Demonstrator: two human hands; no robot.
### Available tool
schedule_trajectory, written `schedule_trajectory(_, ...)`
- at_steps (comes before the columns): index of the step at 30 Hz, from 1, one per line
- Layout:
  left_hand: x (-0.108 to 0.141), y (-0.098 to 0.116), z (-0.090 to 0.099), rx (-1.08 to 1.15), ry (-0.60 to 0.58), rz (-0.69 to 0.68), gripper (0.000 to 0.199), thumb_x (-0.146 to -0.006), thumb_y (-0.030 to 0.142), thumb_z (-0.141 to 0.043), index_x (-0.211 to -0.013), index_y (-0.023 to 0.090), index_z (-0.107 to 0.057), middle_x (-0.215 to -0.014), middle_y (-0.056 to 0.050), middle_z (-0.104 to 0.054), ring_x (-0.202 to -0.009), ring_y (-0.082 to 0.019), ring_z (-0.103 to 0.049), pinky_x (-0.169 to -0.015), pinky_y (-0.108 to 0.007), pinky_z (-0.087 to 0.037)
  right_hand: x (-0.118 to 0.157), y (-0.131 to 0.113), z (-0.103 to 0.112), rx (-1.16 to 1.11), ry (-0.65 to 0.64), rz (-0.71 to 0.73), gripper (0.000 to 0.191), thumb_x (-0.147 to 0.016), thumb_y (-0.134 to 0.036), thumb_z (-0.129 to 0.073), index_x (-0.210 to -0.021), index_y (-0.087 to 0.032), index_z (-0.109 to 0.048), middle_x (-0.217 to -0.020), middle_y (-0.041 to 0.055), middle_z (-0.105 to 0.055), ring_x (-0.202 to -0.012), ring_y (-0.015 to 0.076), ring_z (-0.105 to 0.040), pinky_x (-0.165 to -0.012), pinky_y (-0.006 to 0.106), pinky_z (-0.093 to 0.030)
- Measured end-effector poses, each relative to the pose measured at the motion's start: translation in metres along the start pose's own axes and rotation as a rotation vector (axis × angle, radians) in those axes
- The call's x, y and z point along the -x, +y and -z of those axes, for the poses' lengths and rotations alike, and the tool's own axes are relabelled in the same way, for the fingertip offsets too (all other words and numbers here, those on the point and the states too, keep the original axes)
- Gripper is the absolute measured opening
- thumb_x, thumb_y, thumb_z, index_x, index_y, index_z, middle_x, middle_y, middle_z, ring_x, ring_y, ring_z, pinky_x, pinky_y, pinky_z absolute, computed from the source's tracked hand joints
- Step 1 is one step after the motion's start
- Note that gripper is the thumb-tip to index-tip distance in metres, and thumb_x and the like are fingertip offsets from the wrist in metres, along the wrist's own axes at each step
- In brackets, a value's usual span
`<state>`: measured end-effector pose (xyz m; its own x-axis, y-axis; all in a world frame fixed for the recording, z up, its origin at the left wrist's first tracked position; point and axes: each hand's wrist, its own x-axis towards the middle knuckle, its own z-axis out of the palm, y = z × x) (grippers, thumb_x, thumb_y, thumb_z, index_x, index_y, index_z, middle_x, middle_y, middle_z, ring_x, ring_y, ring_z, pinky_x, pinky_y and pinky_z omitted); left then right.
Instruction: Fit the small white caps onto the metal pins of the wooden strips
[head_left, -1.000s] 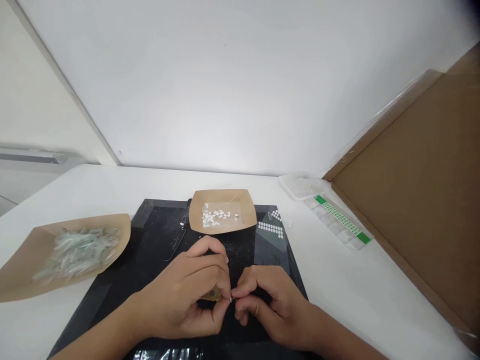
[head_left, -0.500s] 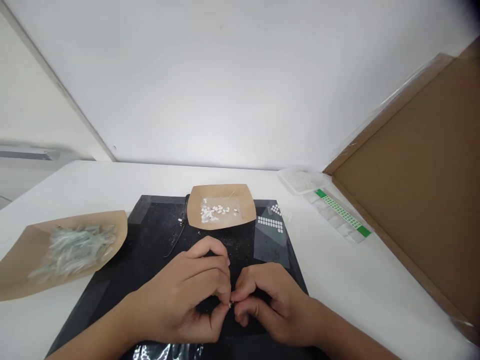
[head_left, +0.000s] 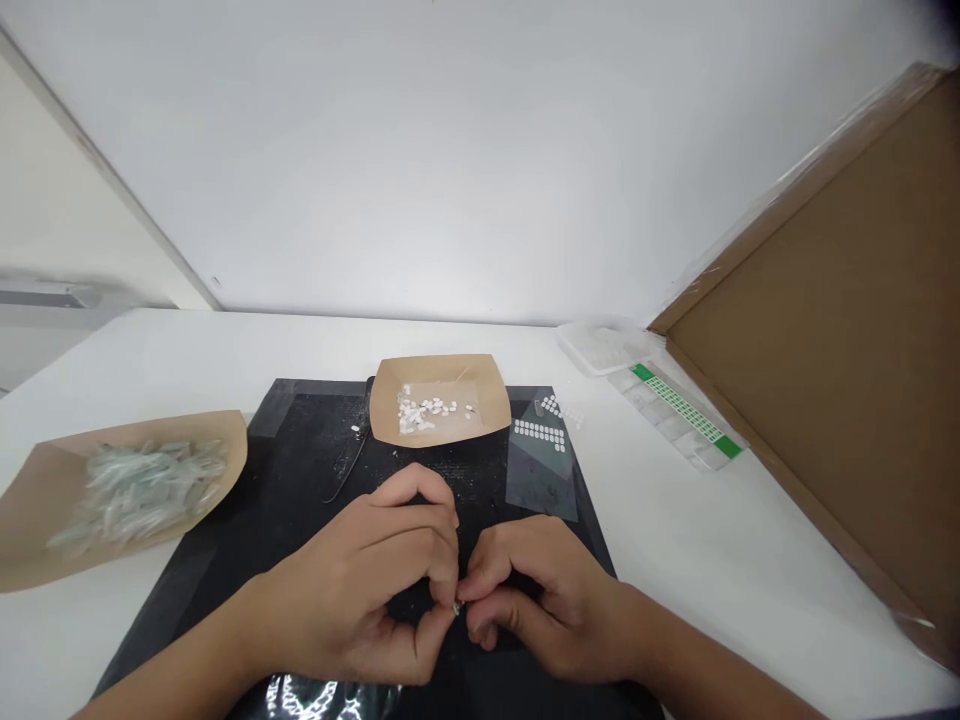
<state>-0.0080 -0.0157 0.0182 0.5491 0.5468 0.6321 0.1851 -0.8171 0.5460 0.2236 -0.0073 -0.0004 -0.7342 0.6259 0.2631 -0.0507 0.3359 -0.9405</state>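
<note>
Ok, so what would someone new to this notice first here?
Probably the bare left hand and bare right hand, close together at a tiny pale piece above the flat black mat. Beyond them, a brown paper tray with small white pieces sits on the mat; to the left, another brown tray holds translucent greenish slivers. A large brown cardboard panel rises at the right.

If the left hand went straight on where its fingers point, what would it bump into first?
Probably the right hand, just across from the left hand, with a tiny pale bit where they meet. I can't tell whether they're touching.
</note>
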Motion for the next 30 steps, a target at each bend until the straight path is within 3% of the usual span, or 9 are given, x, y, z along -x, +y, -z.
schedule_trajectory(30, 0.0043, -0.0001, -0.0002, -0.032, -0.047, 0.019, 0.027, -0.079, 0.0, -0.07, -0.09, 0.022, -0.057, -0.072, 0.004, -0.062, -0.061, -0.012, -0.055, -0.09, -0.037, -0.058, -0.001, -0.0056, 0.0015, 0.09, -0.002, 0.076, 0.006, -0.106, -0.021, -0.064, -0.103, -0.021, -0.068, -0.081, -0.0012, -0.077, -0.067, 0.0104, -0.076, -0.069, 0.019, -0.061)
